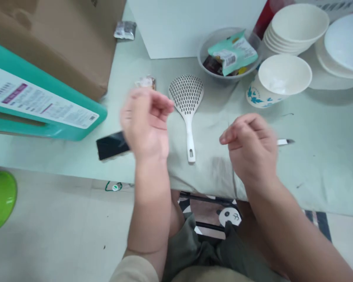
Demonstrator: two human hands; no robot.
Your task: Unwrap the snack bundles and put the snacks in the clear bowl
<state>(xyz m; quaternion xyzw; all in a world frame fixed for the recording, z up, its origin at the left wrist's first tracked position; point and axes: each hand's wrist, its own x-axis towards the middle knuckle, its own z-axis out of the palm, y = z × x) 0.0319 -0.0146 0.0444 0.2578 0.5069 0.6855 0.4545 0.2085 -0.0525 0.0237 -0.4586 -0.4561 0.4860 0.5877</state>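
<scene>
A white skimmer (187, 96) with a perforated round head lies on the cloth-covered table, its handle pointing toward me. To its left my left hand (147, 119) is raised, somewhat blurred, with loosely bent fingers and an empty palm facing right. Below and behind that hand, a black phone-like slab (111, 145) is partly hidden. My right hand (250, 147) hovers right of the skimmer handle, fingers curled in and thumb against them, with nothing visible inside. Past its wrist side, the dark tip of a white pen-like stick (286, 141) shows. Neither hand touches the skimmer.
A grey bowl (204, 49) of snack packets stands at the back, beside a paper cup (261, 92) and stacked white bowls (300, 23). At left are a cardboard box (76, 47) and a teal-framed item (91, 117). Small wrappers (125, 30) lie behind. A green stool (1, 199) is on the floor.
</scene>
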